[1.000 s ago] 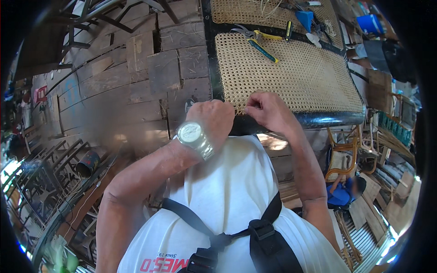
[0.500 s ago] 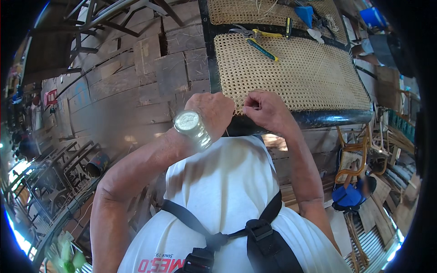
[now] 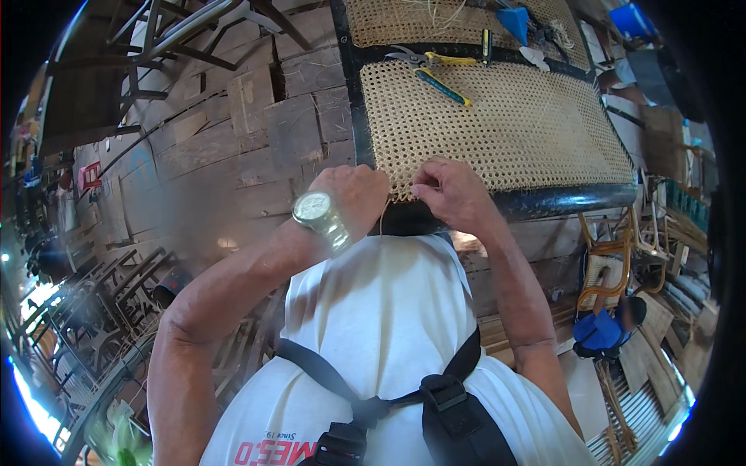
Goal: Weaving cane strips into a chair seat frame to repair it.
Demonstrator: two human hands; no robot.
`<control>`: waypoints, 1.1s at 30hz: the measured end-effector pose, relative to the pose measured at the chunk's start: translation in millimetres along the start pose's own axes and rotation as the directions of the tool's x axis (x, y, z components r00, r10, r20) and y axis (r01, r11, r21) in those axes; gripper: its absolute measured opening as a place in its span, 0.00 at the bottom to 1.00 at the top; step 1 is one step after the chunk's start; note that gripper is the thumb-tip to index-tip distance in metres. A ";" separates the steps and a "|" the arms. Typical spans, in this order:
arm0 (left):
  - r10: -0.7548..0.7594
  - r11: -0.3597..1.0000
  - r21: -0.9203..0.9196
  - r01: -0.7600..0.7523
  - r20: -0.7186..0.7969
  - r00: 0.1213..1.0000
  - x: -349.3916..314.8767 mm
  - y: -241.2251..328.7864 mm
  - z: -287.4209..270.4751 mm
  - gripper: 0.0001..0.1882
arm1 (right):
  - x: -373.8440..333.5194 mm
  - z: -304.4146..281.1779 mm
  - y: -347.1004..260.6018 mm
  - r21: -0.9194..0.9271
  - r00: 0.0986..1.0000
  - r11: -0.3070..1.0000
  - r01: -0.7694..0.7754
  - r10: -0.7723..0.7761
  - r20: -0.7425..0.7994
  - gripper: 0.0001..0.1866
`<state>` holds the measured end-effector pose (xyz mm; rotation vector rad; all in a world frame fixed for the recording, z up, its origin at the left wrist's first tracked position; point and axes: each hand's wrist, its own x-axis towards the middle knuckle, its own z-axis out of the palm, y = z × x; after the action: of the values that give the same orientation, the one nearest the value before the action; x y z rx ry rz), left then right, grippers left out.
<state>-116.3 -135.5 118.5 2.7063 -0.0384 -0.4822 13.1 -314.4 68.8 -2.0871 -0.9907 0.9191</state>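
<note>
A woven cane panel (image 3: 497, 128) in a black frame (image 3: 544, 198) lies in front of me. My left hand (image 3: 353, 194), with a watch (image 3: 313, 208) on its wrist, is closed at the panel's near left corner, its fingertips mostly hidden. A thin pale cane strand (image 3: 381, 221) hangs down beside those fingertips. Just to the right, my right hand (image 3: 454, 190) is curled, thumb and forefinger close together at the panel's near edge. Whatever it pinches is too small to make out. Yellow-and-green-handled pruning shears (image 3: 439, 78) rest on the panel's far part.
Beside the shears stands a yellow-and-black handled tool (image 3: 486, 46). A blue wedge-shaped piece (image 3: 514, 25) and loose strands (image 3: 435, 11) lie farther back. Wooden furniture frames (image 3: 202, 31) stand at far left. At right, a person in blue (image 3: 598, 330) is near a rattan chair (image 3: 610, 264).
My left hand has drawn slightly left and down, away from the right hand. More of the hanging strand shows now. The right hand has barely shifted, and the whole view has tilted a little.
</note>
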 end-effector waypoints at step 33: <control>-0.291 0.898 -0.250 0.363 0.283 0.914 1.7 -30.5 12.2 0.14 | -18.3 9.8 -13.7 -0.049 0.996 0.996 -0.078 0.076 -0.051 0.07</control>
<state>-120.0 -112.0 95.8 2.3480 0.4039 -0.8406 -8.4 -320.1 79.8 -2.1929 -0.9229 0.8853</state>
